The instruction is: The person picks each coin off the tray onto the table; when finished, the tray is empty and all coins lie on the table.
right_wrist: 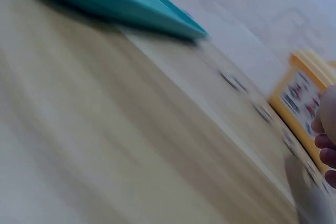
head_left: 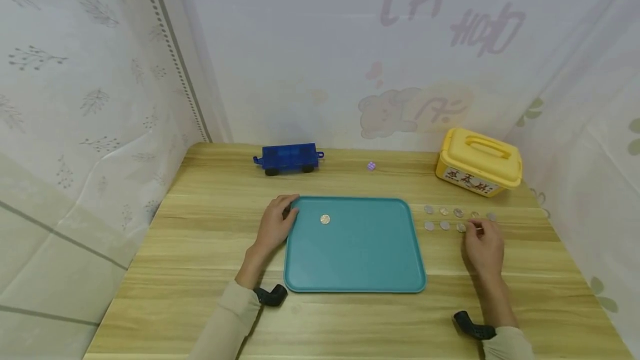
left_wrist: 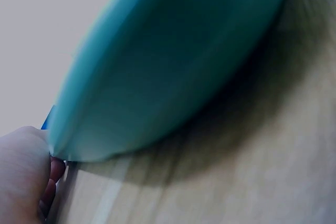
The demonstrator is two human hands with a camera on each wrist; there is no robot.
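Observation:
A teal tray (head_left: 355, 245) lies on the wooden table with one coin (head_left: 325, 219) on it, near its upper left. My left hand (head_left: 276, 224) grips the tray's far left corner. The left wrist view shows the teal tray (left_wrist: 173, 72) close up, with fingers (left_wrist: 48, 191) under its rim. My right hand (head_left: 485, 246) has bent fingers and is at the right end of the nearer of two rows of coins, beside a coin (head_left: 461, 228). Its fingertips are partly hidden, so I cannot see whether they pinch a coin. Curled fingers of the right hand (right_wrist: 328, 140) enter the right wrist view.
A yellow lidded box (head_left: 478, 163) with a handle stands at the back right. A blue toy wagon (head_left: 289, 158) and a small purple die (head_left: 371, 166) are behind the tray. Other coins (head_left: 444, 211) lie right of the tray. Patterned fabric (head_left: 300, 54) hangs behind the table.

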